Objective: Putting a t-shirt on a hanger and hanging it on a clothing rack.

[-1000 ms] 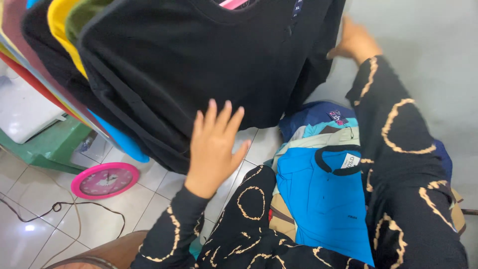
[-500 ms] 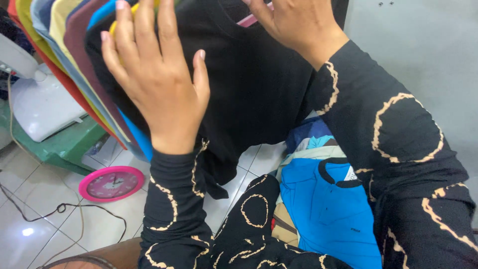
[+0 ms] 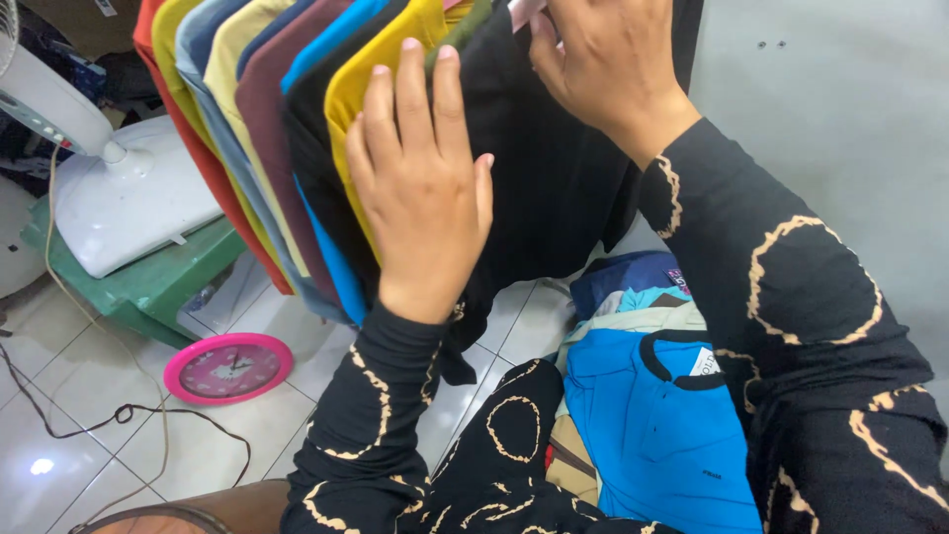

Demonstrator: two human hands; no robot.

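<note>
A row of hanging shirts in red, yellow, blue, cream, maroon and black fills the top of the head view. My left hand (image 3: 425, 188) lies flat, fingers apart, against the yellow shirt (image 3: 381, 89) and the black shirt (image 3: 554, 188) beside it. My right hand (image 3: 608, 64) is higher up at the top of the black shirt, fingers curled near a pink hanger (image 3: 522, 10); whether it grips anything is hidden. Both sleeves are black with a tan loop pattern.
A pile of folded shirts, a blue one (image 3: 662, 425) on top, lies on my lap at lower right. A pink round clock (image 3: 228, 367) lies on the tiled floor. A white fan base (image 3: 129, 203) stands on a green stool (image 3: 158, 287); a cable (image 3: 109, 415) crosses the floor.
My left hand rose from the lower edge of the black shirt up onto the hanging row. The view swung left, revealing more coloured shirts; my right hand stayed at the top of the black shirt.
</note>
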